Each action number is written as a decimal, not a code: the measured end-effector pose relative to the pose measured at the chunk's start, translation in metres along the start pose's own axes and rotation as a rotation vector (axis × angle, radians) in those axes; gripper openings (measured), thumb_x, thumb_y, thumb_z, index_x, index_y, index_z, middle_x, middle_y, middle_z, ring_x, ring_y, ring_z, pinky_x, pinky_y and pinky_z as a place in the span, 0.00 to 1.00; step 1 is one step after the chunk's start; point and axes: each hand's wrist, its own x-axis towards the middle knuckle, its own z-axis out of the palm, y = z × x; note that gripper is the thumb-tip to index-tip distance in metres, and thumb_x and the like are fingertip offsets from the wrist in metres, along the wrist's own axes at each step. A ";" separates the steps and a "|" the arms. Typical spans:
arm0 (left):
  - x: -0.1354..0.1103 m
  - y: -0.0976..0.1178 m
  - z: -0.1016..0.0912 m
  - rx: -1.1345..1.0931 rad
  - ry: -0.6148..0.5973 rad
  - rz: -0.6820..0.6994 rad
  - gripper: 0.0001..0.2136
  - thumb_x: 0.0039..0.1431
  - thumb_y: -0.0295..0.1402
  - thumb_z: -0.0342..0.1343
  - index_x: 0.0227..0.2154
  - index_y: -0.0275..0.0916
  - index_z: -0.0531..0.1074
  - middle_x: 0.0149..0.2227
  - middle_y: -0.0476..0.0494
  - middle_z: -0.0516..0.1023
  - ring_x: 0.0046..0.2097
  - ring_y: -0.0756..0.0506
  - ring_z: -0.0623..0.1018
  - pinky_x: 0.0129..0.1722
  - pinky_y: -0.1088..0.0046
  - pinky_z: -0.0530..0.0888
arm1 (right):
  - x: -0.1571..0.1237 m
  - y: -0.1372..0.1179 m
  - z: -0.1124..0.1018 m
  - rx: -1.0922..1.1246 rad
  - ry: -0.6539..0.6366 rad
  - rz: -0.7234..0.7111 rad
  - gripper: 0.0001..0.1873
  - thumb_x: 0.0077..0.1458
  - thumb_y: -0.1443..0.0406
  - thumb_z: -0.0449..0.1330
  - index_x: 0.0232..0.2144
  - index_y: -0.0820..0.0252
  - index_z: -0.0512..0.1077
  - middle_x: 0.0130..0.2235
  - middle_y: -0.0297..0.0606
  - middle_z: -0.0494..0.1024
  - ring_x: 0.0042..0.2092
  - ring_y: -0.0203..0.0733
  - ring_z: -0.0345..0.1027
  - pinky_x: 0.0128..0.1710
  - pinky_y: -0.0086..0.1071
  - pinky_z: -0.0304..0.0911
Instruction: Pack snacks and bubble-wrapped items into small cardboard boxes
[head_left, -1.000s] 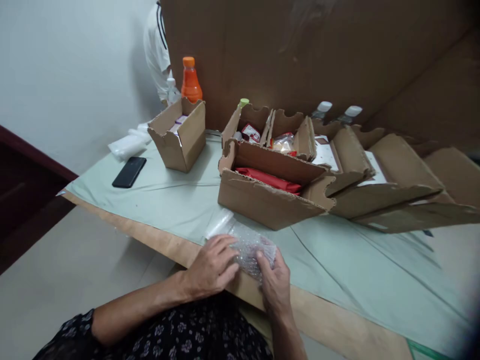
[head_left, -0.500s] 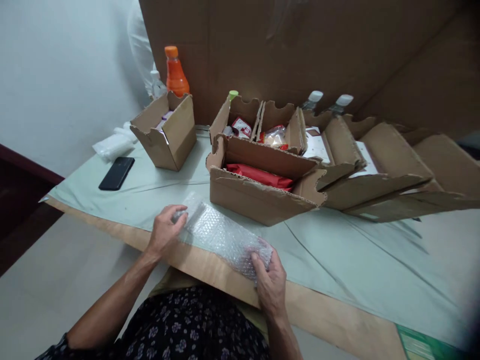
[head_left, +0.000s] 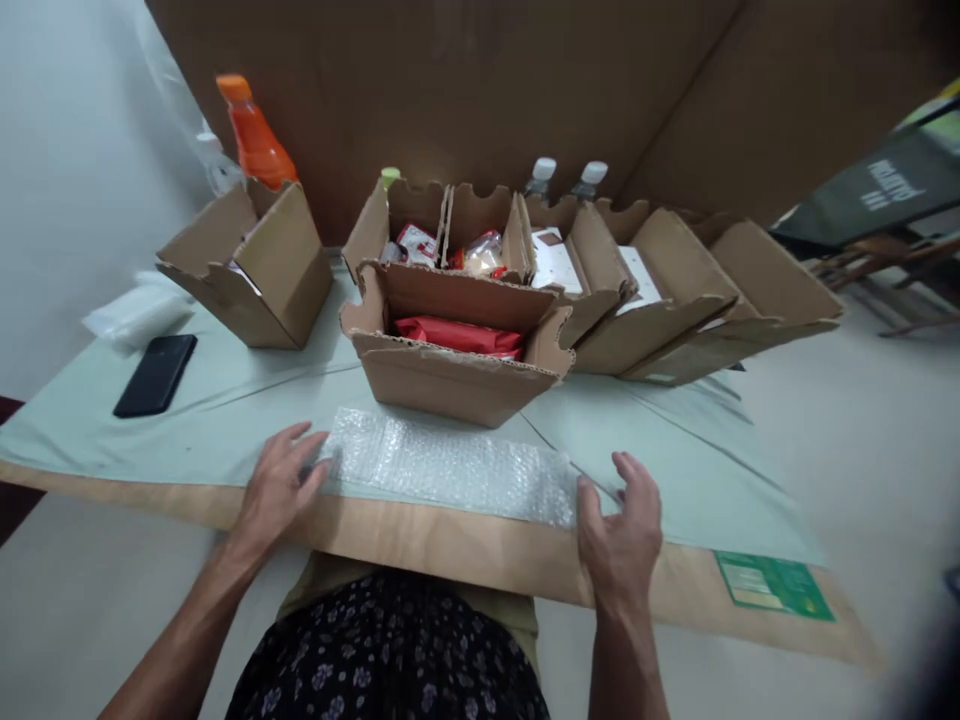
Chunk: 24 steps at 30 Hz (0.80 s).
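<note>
A strip of clear bubble wrap [head_left: 450,465] lies flat along the front of the table, stretched out from left to right. At its left end is my left hand [head_left: 281,485], fingers apart, with the fingertips close to the edge of the wrap. My right hand [head_left: 622,530] is beside the right end, thumb and fingers spread, holding nothing. The thumb is right at the wrap's edge; whether it touches I cannot tell. Just behind the wrap stands a cardboard box [head_left: 457,385] with a red packet [head_left: 461,337] inside.
Several open cardboard boxes [head_left: 675,345] with small packets stand behind. Another box [head_left: 281,280] stands left, near an orange bottle [head_left: 259,135]. A black phone [head_left: 155,375] and plastic packaging [head_left: 139,308] lie at left. A green printed sheet [head_left: 772,585] is on the table's front edge at right.
Both hands have let go of the bubble wrap and moved apart. The wrap now lies flat and more fully unrolled. The view has turned to the right.
</note>
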 end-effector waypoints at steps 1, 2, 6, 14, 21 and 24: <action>-0.001 0.002 -0.005 0.028 0.030 0.016 0.15 0.65 0.39 0.53 0.48 0.40 0.78 0.55 0.34 0.77 0.55 0.34 0.76 0.56 0.48 0.76 | -0.003 -0.004 -0.004 0.002 0.027 -0.023 0.24 0.61 0.56 0.58 0.56 0.62 0.72 0.60 0.55 0.73 0.62 0.58 0.65 0.60 0.58 0.63; -0.001 0.007 -0.010 0.038 0.053 0.033 0.14 0.66 0.39 0.52 0.49 0.41 0.77 0.55 0.35 0.76 0.56 0.35 0.75 0.56 0.50 0.76 | -0.007 -0.012 -0.005 0.016 0.020 -0.042 0.22 0.63 0.57 0.57 0.55 0.61 0.72 0.59 0.54 0.74 0.62 0.57 0.66 0.60 0.56 0.63; 0.005 0.040 -0.002 -0.033 0.065 0.185 0.12 0.68 0.32 0.53 0.50 0.42 0.77 0.54 0.38 0.77 0.55 0.38 0.76 0.55 0.54 0.77 | -0.030 -0.071 0.019 0.131 -0.304 -0.235 0.17 0.66 0.64 0.56 0.55 0.56 0.73 0.59 0.48 0.76 0.60 0.53 0.68 0.61 0.53 0.63; 0.016 0.039 0.041 -0.070 -0.259 0.292 0.12 0.66 0.29 0.53 0.47 0.44 0.78 0.52 0.41 0.81 0.54 0.38 0.78 0.52 0.56 0.77 | -0.027 -0.073 0.062 0.054 -0.691 -0.504 0.17 0.62 0.66 0.58 0.51 0.50 0.77 0.60 0.41 0.77 0.61 0.56 0.70 0.55 0.53 0.68; 0.022 0.013 0.020 -0.090 -0.052 0.147 0.11 0.68 0.36 0.53 0.47 0.46 0.77 0.49 0.42 0.82 0.51 0.40 0.80 0.50 0.62 0.78 | 0.027 0.063 -0.013 -0.254 -0.167 -0.175 0.26 0.64 0.47 0.53 0.45 0.59 0.79 0.50 0.52 0.83 0.52 0.61 0.76 0.52 0.57 0.68; 0.024 0.004 0.017 0.146 -0.003 0.018 0.16 0.64 0.46 0.56 0.47 0.44 0.77 0.44 0.39 0.81 0.45 0.35 0.79 0.45 0.57 0.77 | 0.034 0.060 -0.010 -0.203 -0.179 -0.174 0.28 0.63 0.44 0.54 0.51 0.57 0.77 0.53 0.51 0.81 0.54 0.58 0.75 0.54 0.53 0.67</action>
